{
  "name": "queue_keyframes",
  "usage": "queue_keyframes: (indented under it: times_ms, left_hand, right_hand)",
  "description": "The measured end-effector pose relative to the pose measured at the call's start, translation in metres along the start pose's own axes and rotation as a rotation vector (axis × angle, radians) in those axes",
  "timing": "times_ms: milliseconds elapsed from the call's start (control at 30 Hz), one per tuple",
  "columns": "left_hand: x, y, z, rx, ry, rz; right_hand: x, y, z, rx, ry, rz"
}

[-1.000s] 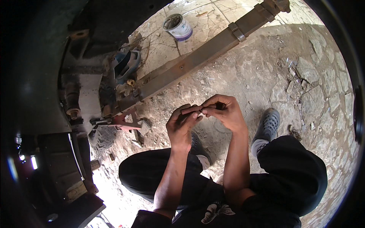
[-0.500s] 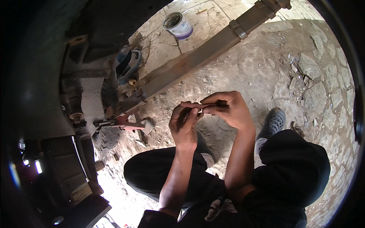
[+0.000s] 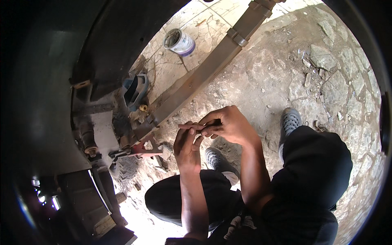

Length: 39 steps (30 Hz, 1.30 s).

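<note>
We bring our left hand point(image 3: 187, 150) and right hand point(image 3: 233, 127) leftward in view, fingers pinching a brown strip point(image 3: 185, 126); the far tin point(image 3: 184, 47) has unclear contents.

A dull, matt surface is shown by the thin brown strip point(image 3: 184, 126); its material cannot be told. The long bar point(image 3: 194, 83) is made of metal, coated in dull rust-brown. Rough, dusty stone is seen in the floor point(image 3: 277, 61), smooth but cracked finish in the pale tiles point(image 3: 213, 24). The trousers point(image 3: 318, 163) are made of soft matt cloth; smooth sides are shown by the bucket point(image 3: 186, 45).
</note>
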State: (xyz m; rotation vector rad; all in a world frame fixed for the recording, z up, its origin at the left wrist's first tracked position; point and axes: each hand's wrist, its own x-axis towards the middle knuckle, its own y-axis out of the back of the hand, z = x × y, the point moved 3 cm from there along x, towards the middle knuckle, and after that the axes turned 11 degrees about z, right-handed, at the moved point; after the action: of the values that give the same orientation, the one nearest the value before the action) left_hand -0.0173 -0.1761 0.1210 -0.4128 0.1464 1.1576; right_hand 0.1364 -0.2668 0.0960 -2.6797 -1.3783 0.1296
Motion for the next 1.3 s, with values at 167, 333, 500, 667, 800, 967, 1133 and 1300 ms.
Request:
queue_keyframes:
  times_ms: [167, 333, 500, 667, 800, 967, 1133, 1300]
  left_hand:
    - [-0.005, -0.003, -0.017, 0.063, -0.005, 0.085]
    - [0.003, 0.003, -0.025, -0.046, 0.155, 0.002]
    - [0.000, -0.019, -0.026, 0.130, 0.075, -0.002]
    - [-0.003, -0.014, -0.039, 0.244, -0.072, -0.015]
    - [-0.001, -0.008, -0.050, 0.200, -0.109, -0.003]
    - [-0.007, -0.018, -0.041, 0.174, -0.089, 0.068]
    - [-0.005, -0.012, -0.037, 0.136, 0.063, -0.046]
    - [-0.005, -0.014, -0.042, 0.058, 0.176, -0.241]
  right_hand:
    - [-0.004, 0.014, 0.011, -0.027, -0.145, 0.024]
    - [-0.006, 0.029, 0.012, 0.034, -0.135, -0.011]
    - [-0.014, 0.057, 0.030, 0.088, -0.192, 0.062]
    - [-0.016, 0.060, 0.033, 0.047, -0.116, -0.028]
    - [-0.013, 0.056, 0.029, 0.178, -0.069, -0.116]
    - [-0.009, 0.045, 0.043, 0.165, -0.169, -0.121]
    - [-0.004, 0.039, 0.047, 0.379, -0.079, -0.080]
    - [-0.006, 0.034, 0.076, 0.604, -0.114, -0.226]
